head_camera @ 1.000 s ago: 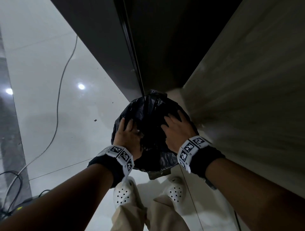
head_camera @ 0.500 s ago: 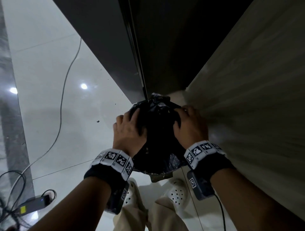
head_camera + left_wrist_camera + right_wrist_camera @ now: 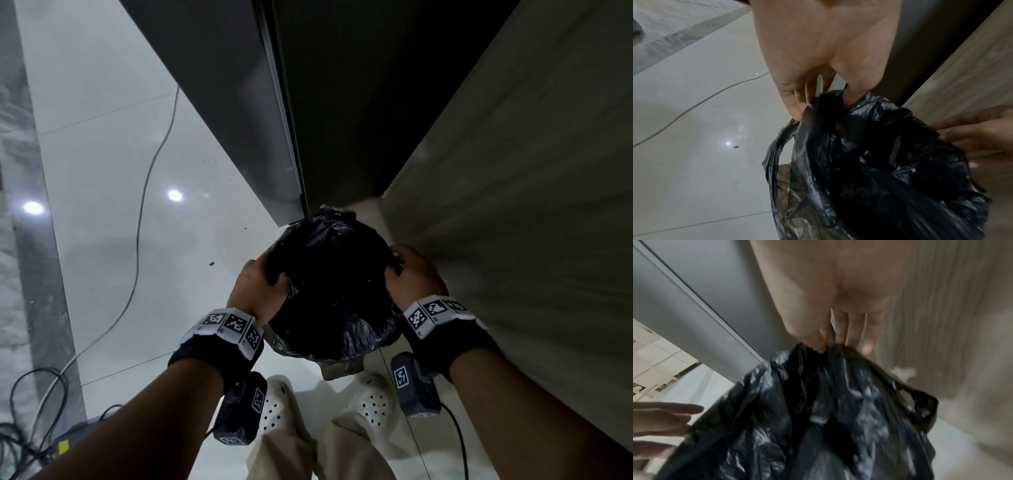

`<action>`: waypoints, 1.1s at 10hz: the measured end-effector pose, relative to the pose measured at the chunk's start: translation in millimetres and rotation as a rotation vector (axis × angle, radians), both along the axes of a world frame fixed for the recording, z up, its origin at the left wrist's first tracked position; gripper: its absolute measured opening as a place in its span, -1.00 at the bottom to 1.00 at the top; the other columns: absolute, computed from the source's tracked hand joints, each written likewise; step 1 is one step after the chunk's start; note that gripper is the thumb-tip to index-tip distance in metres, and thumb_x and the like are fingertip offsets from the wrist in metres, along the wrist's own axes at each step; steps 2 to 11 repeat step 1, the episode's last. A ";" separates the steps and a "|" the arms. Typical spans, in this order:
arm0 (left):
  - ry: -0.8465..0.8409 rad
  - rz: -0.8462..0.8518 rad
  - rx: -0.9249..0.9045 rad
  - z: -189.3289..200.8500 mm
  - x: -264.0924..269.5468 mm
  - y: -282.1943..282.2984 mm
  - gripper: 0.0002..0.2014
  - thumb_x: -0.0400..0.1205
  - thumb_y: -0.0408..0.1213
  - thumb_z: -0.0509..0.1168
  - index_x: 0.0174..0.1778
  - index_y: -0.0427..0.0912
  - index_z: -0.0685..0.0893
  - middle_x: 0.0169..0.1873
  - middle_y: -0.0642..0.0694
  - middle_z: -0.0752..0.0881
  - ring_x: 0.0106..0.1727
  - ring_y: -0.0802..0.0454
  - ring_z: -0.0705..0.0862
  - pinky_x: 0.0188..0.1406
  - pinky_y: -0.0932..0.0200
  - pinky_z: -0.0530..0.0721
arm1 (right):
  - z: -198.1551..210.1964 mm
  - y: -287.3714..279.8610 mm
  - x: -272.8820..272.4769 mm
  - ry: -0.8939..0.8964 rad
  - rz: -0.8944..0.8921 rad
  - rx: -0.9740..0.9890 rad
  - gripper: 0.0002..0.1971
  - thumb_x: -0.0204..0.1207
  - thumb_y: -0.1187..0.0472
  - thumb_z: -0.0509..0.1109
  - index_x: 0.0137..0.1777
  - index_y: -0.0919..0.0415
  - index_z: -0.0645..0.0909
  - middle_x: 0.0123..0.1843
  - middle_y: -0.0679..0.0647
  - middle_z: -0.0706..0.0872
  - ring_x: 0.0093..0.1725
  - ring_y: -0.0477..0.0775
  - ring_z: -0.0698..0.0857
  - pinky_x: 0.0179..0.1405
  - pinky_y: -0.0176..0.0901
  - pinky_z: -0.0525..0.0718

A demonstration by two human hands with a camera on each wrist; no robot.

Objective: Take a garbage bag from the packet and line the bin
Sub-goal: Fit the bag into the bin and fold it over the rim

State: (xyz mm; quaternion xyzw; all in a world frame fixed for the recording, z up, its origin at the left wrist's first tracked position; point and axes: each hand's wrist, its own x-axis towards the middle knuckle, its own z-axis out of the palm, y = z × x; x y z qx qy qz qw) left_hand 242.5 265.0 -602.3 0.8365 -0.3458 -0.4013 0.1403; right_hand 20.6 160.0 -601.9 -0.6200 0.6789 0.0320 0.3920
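A black garbage bag hangs open over the bin, whose grey base shows below the plastic by my feet. My left hand pinches the bag's left edge, thumb inside the mouth and fingers outside. My right hand pinches the right edge the same way. The bag's mouth is stretched between both hands. In the left wrist view the bin's brownish wall shows through the plastic. The bag's inside is dark and hidden.
The bin stands on a glossy white tile floor in a corner. A dark grey cabinet door is behind it and a wood-grain panel is close on the right. A cable runs across the floor at left. My white clogs are just below.
Both hands moved from pressing on top of the bag to its left and right edges. They now pinch the rim and have pulled the mouth apart.
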 end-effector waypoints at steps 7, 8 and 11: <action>-0.022 -0.002 -0.024 25.6 3.1 -7.3 -0.61 0.57 -0.20 0.24 0.33 -0.17 0.56 0.18 -0.27 0.67 0.20 -0.25 0.64 0.11 0.05 0.55 | 24.3 -9.7 2.7 -0.001 0.036 0.018 -0.63 0.61 0.06 0.21 0.40 -0.05 0.51 0.41 0.06 0.63 0.30 0.22 0.63 0.19 -0.02 0.60; -0.022 -0.002 -0.024 25.6 3.1 -7.3 -0.61 0.57 -0.20 0.24 0.33 -0.17 0.56 0.18 -0.27 0.67 0.20 -0.25 0.64 0.11 0.05 0.55 | 24.3 -9.7 2.7 -0.001 0.036 0.018 -0.63 0.61 0.06 0.21 0.40 -0.05 0.51 0.41 0.06 0.63 0.30 0.22 0.63 0.19 -0.02 0.60; -0.022 -0.002 -0.024 25.6 3.1 -7.3 -0.61 0.57 -0.20 0.24 0.33 -0.17 0.56 0.18 -0.27 0.67 0.20 -0.25 0.64 0.11 0.05 0.55 | 24.3 -9.7 2.7 -0.001 0.036 0.018 -0.63 0.61 0.06 0.21 0.40 -0.05 0.51 0.41 0.06 0.63 0.30 0.22 0.63 0.19 -0.02 0.60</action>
